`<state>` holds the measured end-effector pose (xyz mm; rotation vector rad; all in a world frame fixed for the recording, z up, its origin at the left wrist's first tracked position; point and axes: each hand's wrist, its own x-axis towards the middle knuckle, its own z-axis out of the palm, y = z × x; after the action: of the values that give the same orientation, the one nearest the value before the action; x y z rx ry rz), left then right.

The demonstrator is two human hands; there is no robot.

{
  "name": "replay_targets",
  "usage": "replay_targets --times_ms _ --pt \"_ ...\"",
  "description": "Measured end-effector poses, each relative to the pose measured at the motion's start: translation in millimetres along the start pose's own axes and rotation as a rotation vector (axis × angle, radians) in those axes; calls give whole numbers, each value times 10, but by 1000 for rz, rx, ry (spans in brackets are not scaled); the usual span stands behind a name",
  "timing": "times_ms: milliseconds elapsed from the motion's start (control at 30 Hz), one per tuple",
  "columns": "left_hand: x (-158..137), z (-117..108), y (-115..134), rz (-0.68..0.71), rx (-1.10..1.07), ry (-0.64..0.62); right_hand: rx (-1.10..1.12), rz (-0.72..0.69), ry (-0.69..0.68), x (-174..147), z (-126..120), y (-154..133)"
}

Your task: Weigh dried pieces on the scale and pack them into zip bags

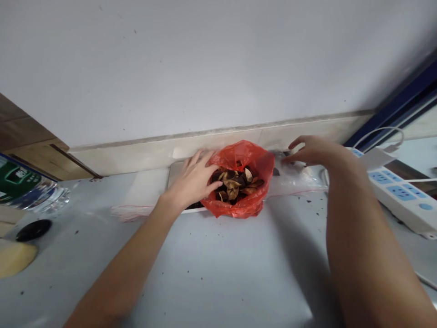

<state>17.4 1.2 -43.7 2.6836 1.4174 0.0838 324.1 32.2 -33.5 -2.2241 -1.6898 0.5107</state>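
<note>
A red plastic bag [251, 207] stands with its mouth spread wide, full of dried brown pieces [233, 187] that look like peel or dried slices. My left hand [194, 180] lies at the bag's left side with its fingers spread, the thumb reaching over the rim. Under that hand is a flat pale tray or scale [175, 171], mostly hidden. To the right of the red bag, my right hand [312, 151] hovers over a clear plastic bag [297, 182] with a few dark bits at it. Its thumb and forefinger are apart, with nothing visible between them.
A stack of clear zip bags [136, 196] lies left of the tray. Farther left are a water bottle [30, 187], a black oval object [34, 230] and a yellowish object [17, 258]. At the right sits a white power strip [406, 196] with cables. The wall [218, 68] rises behind.
</note>
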Motion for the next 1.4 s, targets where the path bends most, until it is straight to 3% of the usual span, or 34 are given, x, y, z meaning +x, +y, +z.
replay_targets --times_ms 100,367,500,700,900,1000,1067,1133,1200,1300,1400 --pt "11 24 -15 -3 -6 49 18 200 -99 -63 -9 -93" --pt "-88 -196 -129 208 -303 106 133 148 122 -354 -214 -381" --pt "-119 -232 -99 188 -349 178 209 160 249 -484 -258 -494" --pt "-100 -172 -38 181 -318 94 139 79 165 -481 -214 -546" --pt "-101 -207 -71 213 -325 230 123 16 461 -618 -319 -620" --pt "-93 -237 -86 205 -405 384 273 -159 627 -732 -380 -620" --pt "-88 -254 -82 178 -508 494 461 -314 659 -809 -408 -621" --pt "-94 -279 -67 135 -668 562 648 -444 586 -878 -425 -642" --pt "-113 -318 -43 81 -854 552 742 -527 406 -926 -423 -694" --pt "-156 -383 -4 39 -1046 403 696 -637 58 -938 -362 -823" --pt "-187 -414 10 26 -1112 278 625 -760 -129 -884 -239 -962"
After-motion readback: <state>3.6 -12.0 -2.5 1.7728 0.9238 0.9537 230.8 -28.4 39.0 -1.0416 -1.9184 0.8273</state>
